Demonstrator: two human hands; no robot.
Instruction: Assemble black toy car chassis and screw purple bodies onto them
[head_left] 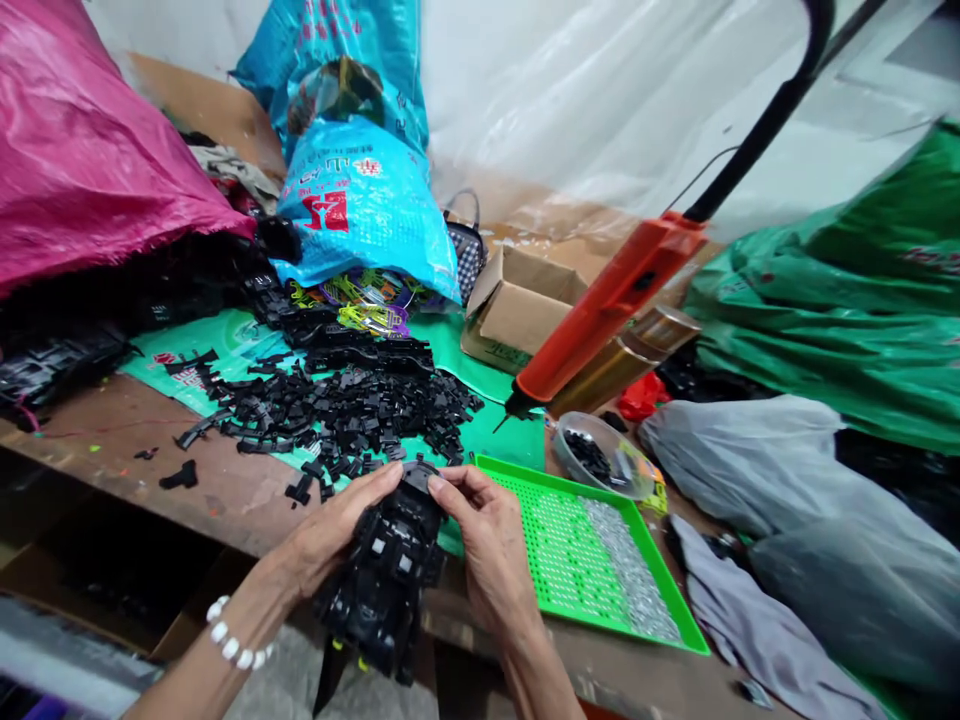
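Observation:
Between both hands I hold a black plastic toy car body (pixel 388 565) at the table's front edge. My left hand (pixel 352 510) grips its left side, with the fingertips at its far end. My right hand (pixel 484 525) is closed on the far right corner, thumb pressed on a rounded black part there. Small white squares show on the body, and yellow bits stick out at its near end. Just beyond my hands lies a heap of small black plastic parts (pixel 352 400). A green tray (pixel 585 560) of small silvery screws sits right of my right hand.
An orange electric screwdriver (pixel 607 310) hangs above the table, tip down. Behind it stand a cardboard box (pixel 525 310) and a gold cylinder (pixel 622 360). A clear bowl (pixel 600 455) holds black pieces. Pink (pixel 97 150), blue (pixel 367 200) and green sacks (pixel 840 300) flank the work area.

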